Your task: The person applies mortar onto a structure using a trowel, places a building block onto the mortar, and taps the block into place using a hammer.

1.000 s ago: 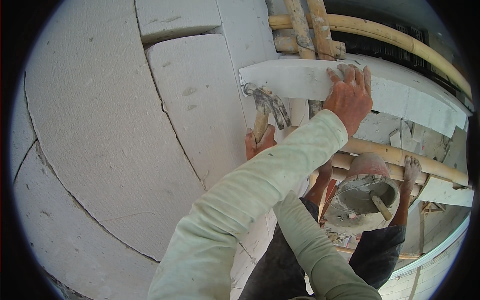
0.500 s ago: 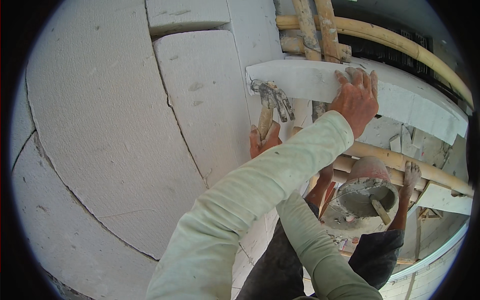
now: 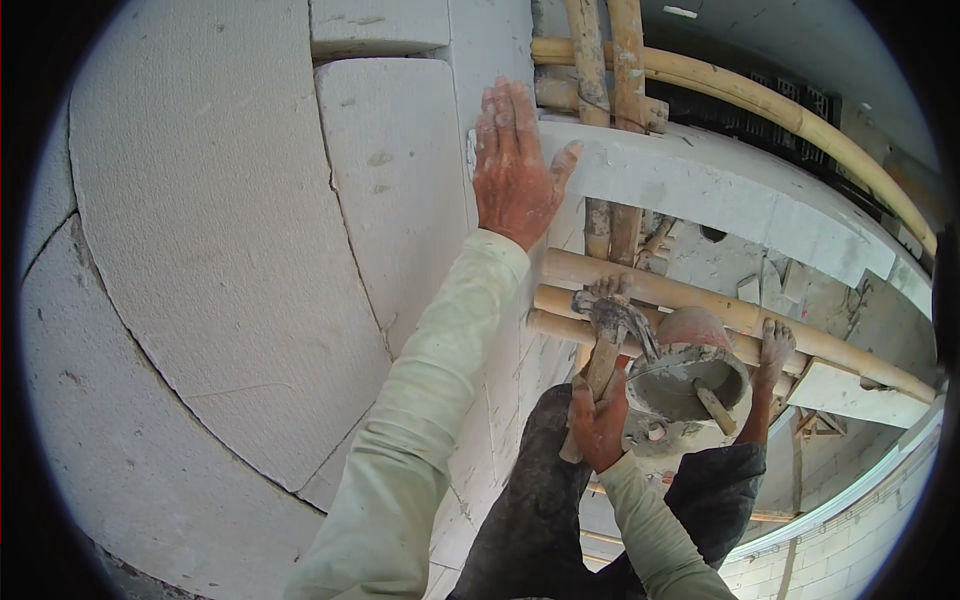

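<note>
My left hand (image 3: pixel 515 190) lies flat, fingers stretched out, over the near end of a long white aerated concrete block (image 3: pixel 690 185), where it meets the white block wall (image 3: pixel 220 230). The palm side is hidden, as is the block's end beneath it. Lower down, my right hand (image 3: pixel 600 425) is closed around the wooden handle of a claw hammer (image 3: pixel 604 362). The hammer's head points up, apart from the block, its claw toward the right. Grey mortar spatters the metal.
Bamboo poles (image 3: pixel 690 295) cross beneath my bare feet (image 3: pixel 778 345). Between the feet stands a mortar bucket (image 3: pixel 690 385) with a wooden-handled tool in it. More bamboo (image 3: pixel 770 100) runs behind the long block. A white board (image 3: pixel 850 395) lies on the right.
My left hand has moved left along the long block to its end at the wall. My right hand has drawn the hammer down and away from that end. The view has shifted slightly.
</note>
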{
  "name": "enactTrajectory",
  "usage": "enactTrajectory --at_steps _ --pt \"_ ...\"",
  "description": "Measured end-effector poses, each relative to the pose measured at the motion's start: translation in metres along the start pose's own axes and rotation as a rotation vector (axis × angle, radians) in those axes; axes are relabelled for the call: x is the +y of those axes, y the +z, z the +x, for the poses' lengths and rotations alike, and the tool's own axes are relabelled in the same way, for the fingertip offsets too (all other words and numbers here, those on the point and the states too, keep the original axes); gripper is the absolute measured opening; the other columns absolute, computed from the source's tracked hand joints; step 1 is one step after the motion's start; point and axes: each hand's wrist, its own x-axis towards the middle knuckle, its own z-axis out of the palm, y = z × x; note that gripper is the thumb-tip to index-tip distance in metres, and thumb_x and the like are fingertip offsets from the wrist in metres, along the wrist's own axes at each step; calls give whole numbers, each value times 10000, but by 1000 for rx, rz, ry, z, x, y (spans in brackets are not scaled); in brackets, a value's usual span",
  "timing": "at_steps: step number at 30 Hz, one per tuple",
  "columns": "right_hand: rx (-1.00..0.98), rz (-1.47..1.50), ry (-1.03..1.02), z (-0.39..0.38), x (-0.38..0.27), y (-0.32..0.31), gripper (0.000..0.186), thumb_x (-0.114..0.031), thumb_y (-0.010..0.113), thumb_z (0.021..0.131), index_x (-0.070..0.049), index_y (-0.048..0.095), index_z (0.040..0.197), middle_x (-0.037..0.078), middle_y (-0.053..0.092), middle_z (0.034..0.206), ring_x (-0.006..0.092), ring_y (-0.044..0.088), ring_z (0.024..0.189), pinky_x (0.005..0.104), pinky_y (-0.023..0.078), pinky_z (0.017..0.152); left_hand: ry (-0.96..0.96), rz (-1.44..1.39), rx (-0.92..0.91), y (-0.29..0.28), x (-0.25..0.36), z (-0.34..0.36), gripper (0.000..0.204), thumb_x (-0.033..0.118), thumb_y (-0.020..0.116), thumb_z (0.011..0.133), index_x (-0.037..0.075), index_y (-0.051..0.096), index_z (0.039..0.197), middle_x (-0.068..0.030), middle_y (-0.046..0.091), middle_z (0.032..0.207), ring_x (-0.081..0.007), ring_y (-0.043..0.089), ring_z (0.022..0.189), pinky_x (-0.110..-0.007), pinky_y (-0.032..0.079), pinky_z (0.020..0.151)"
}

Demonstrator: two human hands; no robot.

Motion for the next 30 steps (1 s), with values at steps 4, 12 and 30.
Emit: enactTrajectory --at_steps 4,12,30 --pt "42 -438 -134 -34 25 -38 181 -99 538 951 -35 418 1070 27 497 770 63 471 538 240 402 466 -72 280 -267 26 -69 -50 780 439 471 982 -106 182 1459 -299 205 1522 -423 209 1422 -486 235 1156" --pt "68 -121 38 -64 -2 -101 171 -85 537 933 -18 425 1043 42 510 800 60 484 579 232 411 490 -629 10 -491 24 -6 -86 762 488 449 975 -83 263 1444 -302 305 1482 -427 480 1257 -452 424 1031" --pt "137 -170 -191 -52 -70 -167 282 -130 642 866 2 433 1001 231 575 676 454 595 628 466 471 572 172 -216 -337 58 209 31 931 592 647 817 112 250 1508 -203 256 1534 -399 209 1426 -570 113 1158"
